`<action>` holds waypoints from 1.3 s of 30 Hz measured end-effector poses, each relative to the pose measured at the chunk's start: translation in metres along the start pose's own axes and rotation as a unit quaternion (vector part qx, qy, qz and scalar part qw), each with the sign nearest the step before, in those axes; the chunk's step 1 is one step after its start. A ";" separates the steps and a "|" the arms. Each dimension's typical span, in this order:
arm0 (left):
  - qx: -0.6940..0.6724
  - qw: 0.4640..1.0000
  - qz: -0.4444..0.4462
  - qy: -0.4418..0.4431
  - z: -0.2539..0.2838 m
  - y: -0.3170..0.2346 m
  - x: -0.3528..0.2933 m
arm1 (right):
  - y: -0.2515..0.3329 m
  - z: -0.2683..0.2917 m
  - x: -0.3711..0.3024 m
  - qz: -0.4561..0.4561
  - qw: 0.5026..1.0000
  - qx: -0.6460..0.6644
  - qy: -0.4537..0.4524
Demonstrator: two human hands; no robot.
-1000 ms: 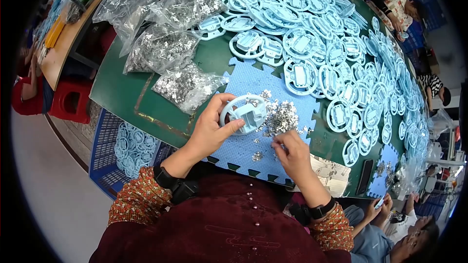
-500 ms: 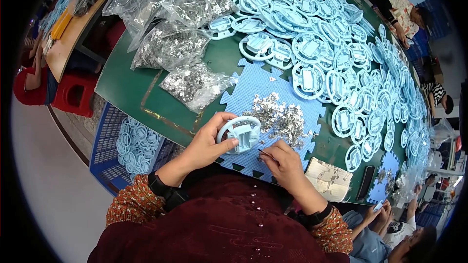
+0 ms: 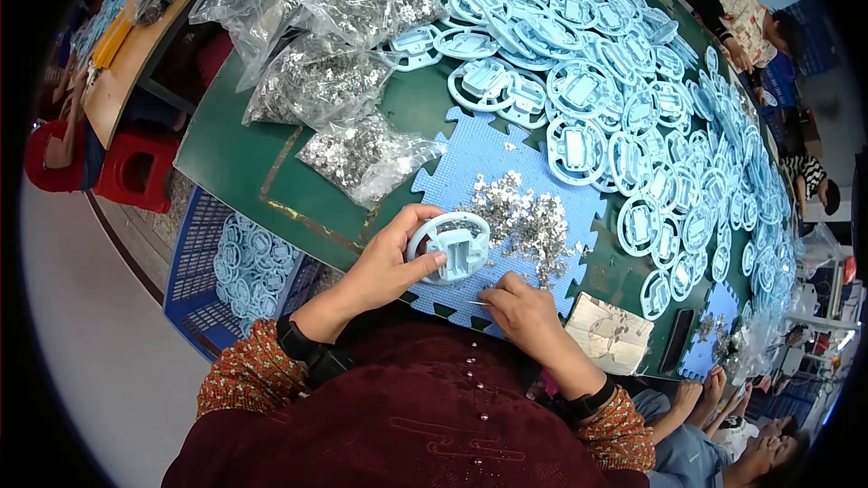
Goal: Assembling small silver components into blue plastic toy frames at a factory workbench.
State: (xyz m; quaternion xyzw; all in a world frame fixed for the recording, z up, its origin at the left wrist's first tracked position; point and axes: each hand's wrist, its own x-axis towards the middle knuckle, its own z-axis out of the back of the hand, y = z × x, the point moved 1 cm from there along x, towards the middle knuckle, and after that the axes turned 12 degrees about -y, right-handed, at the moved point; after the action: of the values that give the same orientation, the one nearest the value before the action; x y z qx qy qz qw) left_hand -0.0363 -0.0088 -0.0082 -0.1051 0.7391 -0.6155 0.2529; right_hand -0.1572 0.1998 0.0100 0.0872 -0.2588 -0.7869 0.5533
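Note:
My left hand (image 3: 387,264) is closed on the rim of a light-blue plastic toy steering wheel (image 3: 465,256), thumb on its front, the recessed middle facing up. It is held just above a blue foam mat (image 3: 470,146). Close to the wheel's lower right, my right hand (image 3: 526,309) pinches a thin metal tool (image 3: 474,302) pointing left; its exact kind is too small to make out. The tool's tip and the wheel are apart. A loose heap of small silvery metal pieces (image 3: 542,233) lies on the mat beyond my right hand.
Light-blue wheels (image 3: 579,90) are piled across the green table's far and right side. Clear bags of metal pieces (image 3: 321,81) lie at the left. A blue crate (image 3: 194,280) holds more wheels below. Cardboard (image 3: 610,334) and a black phone-like object (image 3: 677,341) sit right. Co-workers (image 3: 714,452) are nearby.
My right hand has moved slightly down, and its tool now points left, away from the wheel. The wheel in my left hand has shifted slightly to the right.

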 end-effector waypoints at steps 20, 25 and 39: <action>0.099 0.994 -0.037 0.008 -0.007 -0.019 -0.002 | 0.027 0.009 0.052 -0.023 0.997 0.070 -0.009; 0.081 0.996 -0.043 0.012 -0.006 -0.017 0.001 | 0.021 0.001 0.042 -0.040 0.989 0.120 -0.072; 0.088 0.995 -0.043 0.002 -0.011 -0.021 0.001 | 0.015 0.000 0.045 -0.109 0.970 0.211 -0.042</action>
State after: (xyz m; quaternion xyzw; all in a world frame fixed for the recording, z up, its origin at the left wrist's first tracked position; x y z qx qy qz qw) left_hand -0.0462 -0.0045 0.0125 -0.1130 0.6774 -0.6885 0.2329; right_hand -0.1611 0.1549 0.0241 0.1964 -0.4311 -0.7732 0.4215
